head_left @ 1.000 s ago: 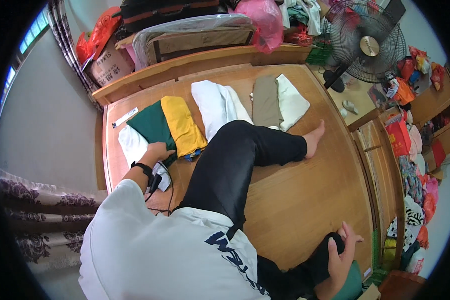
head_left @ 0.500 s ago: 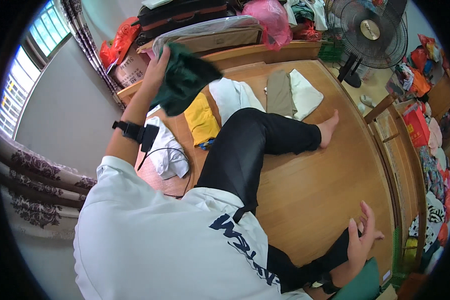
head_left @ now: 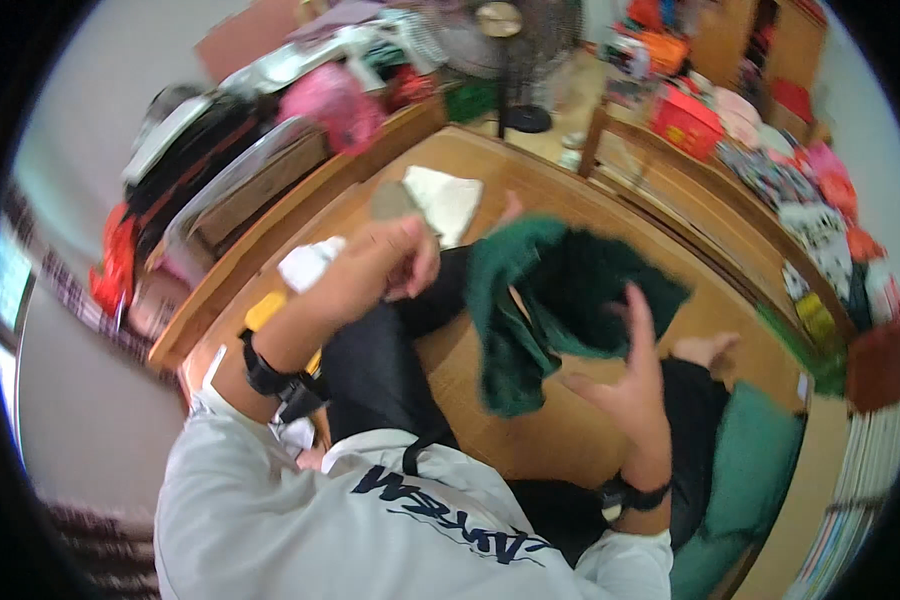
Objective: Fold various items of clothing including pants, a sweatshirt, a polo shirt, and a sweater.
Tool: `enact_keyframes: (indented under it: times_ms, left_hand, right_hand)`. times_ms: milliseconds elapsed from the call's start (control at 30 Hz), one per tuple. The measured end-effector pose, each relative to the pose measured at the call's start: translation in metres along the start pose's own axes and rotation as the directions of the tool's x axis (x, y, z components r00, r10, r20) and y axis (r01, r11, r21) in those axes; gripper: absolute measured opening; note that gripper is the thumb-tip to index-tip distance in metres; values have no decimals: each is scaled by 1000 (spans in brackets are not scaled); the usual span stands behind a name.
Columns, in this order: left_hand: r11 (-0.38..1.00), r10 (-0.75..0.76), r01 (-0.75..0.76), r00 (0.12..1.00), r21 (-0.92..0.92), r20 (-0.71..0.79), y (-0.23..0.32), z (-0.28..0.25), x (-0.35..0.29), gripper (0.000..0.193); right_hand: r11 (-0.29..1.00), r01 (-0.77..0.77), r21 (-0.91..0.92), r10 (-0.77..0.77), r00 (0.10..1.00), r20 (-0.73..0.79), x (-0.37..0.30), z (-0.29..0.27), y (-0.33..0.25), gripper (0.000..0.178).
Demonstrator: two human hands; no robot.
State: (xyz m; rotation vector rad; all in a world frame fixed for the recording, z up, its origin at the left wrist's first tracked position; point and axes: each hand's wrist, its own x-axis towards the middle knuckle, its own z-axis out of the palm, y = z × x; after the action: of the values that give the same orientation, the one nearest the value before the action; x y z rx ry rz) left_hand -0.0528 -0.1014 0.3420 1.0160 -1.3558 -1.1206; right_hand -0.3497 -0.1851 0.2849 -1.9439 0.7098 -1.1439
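Note:
A dark green garment (head_left: pixel 510 310), crumpled and partly blurred, hangs in the air above the wooden bed board between my hands. My left hand (head_left: pixel 395 260) is to its left with fingers curled in, a gap between it and the cloth. On the garment's right side, my right hand (head_left: pixel 625 380) has thumb and index finger spread apart. Its index finger overlaps the cloth's edge; whether it touches I cannot tell. Beyond my left hand lie a folded white cloth (head_left: pixel 445 205), an olive-brown cloth (head_left: pixel 394 200), another white cloth (head_left: pixel 308 264) and a yellow one (head_left: pixel 263 310).
My black-trousered legs spread over the wooden board (head_left: pixel 490 440). Green fabric (head_left: pixel 755 460) lies at the right beside my leg. A wooden rail (head_left: pixel 300 240) edges the far side, with bags and a suitcase behind. A standing fan (head_left: pixel 500 60) and piled clothes (head_left: pixel 770 170) are farther off.
The green garment has moved from the far left, where my left hand held it, to between my hands. My left hand is now apart from it. The view has turned right.

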Motion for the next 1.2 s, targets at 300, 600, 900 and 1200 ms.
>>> enact_keyframes:
  times_ms: [300, 600, 900, 1200]
  left_hand:
    - [902, -408, 355, 887, 245, 216, -143, 91, 29, 21]
    - [342, -625, 300, 780, 891, -23, -295, 116, 15, 80]
    - [677, -541, 411, 840, 610, 35, -332, 118, 15, 59]
    - [851, -373, 145, 844, 505, 386, -288, 165, -13, 38]
  right_hand:
    - [920, -377, 105, 361, 921, 144, 4, -7, 121, 17]
    - [781, -541, -311, 612, 762, 211, -18, -18, 196, 69]
    - [708, -480, -518, 668, 692, 272, -32, 18, 202, 98]
    - [629, -508, -588, 692, 710, 128, -36, 31, 183, 64]
